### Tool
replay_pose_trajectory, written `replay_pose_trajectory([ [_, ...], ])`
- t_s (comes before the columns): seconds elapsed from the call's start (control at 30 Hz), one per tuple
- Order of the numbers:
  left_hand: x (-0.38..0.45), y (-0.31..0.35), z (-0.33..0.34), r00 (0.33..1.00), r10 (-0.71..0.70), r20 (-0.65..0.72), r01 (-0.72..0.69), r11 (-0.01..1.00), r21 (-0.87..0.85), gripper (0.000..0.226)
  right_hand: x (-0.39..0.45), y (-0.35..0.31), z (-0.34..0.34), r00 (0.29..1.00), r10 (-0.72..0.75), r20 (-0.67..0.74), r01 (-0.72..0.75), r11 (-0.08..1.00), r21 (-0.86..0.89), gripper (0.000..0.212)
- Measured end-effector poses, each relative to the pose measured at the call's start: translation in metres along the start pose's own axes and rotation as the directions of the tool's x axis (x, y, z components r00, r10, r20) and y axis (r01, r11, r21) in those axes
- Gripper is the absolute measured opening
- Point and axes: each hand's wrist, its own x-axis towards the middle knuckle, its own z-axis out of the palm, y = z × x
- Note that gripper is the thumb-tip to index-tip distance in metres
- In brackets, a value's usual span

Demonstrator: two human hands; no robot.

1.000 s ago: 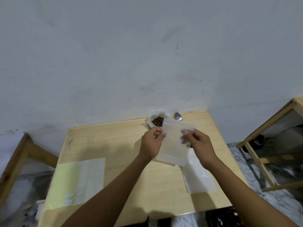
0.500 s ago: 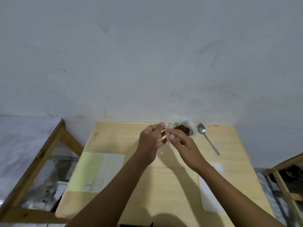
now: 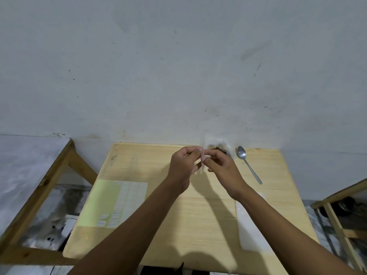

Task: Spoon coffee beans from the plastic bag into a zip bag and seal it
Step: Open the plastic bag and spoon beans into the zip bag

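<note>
Progress looked early: both the left hand (image 3: 183, 166) and right hand (image 3: 222, 168) pinched the thin clear zip bag (image 3: 202, 155) at frame centre, apparently prising its mouth open, while the steel spoon (image 3: 249, 164) lay unused and the brown coffee beans (image 3: 218, 149) sat unscooped.

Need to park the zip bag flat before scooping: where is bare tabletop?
Bare wood lies between the pale green sheet and the white plastic sheet, under the forearms. Another strip runs along the wooden table at its far left, beyond the green sheet. The far right corner is crowded: the clear plastic bag of coffee beans, the metal spoon and both hands.
</note>
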Motion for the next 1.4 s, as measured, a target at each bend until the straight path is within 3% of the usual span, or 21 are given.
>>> replay_pose_trajectory([
  [0.33, 0.005, -0.007, -0.004, 0.999, -0.051, 0.010, 0.051, 0.999, -0.015, 0.024, 0.000, 0.006, -0.009, 0.997, 0.029, 0.072, -0.028, 1.000, -0.015, 0.039],
  [0.5, 0.006, -0.009, -0.004, 0.999, -0.046, -0.010, 0.045, 0.998, -0.034, 0.013, 0.004, 0.007, -0.006, 0.999, 0.002, 0.046, -0.001, 0.999, -0.037, 0.019],
  [0.77, 0.010, -0.009, -0.001, 0.998, -0.043, -0.043, 0.043, 0.999, -0.005, 0.019, 0.010, 0.004, 0.003, 0.998, -0.039, -0.046, 0.030, 0.984, -0.178, 0.020],
  [0.9, 0.011, -0.015, -0.003, 0.995, -0.011, -0.099, 0.022, 0.994, 0.106, 0.013, 0.014, 0.008, 0.001, 0.995, -0.041, -0.087, 0.019, 0.968, -0.249, 0.006],
  [1.03, 0.012, -0.019, -0.002, 0.992, 0.040, -0.119, -0.009, 0.967, 0.256, 0.008, 0.014, 0.013, 0.005, 0.990, -0.030, -0.140, -0.017, 0.946, -0.323, 0.008],
  [1.23, 0.015, -0.015, 0.005, 0.989, 0.036, -0.145, 0.000, 0.971, 0.239, 0.015, 0.011, 0.018, 0.006, 0.968, -0.143, -0.204, 0.047, 0.909, -0.414, 0.013],
  [1.4, 0.014, -0.018, 0.004, 0.992, 0.079, -0.102, -0.028, 0.903, 0.428, 0.020, 0.011, 0.021, 0.008, 0.955, -0.156, -0.253, 0.015, 0.875, -0.484, 0.014],
])
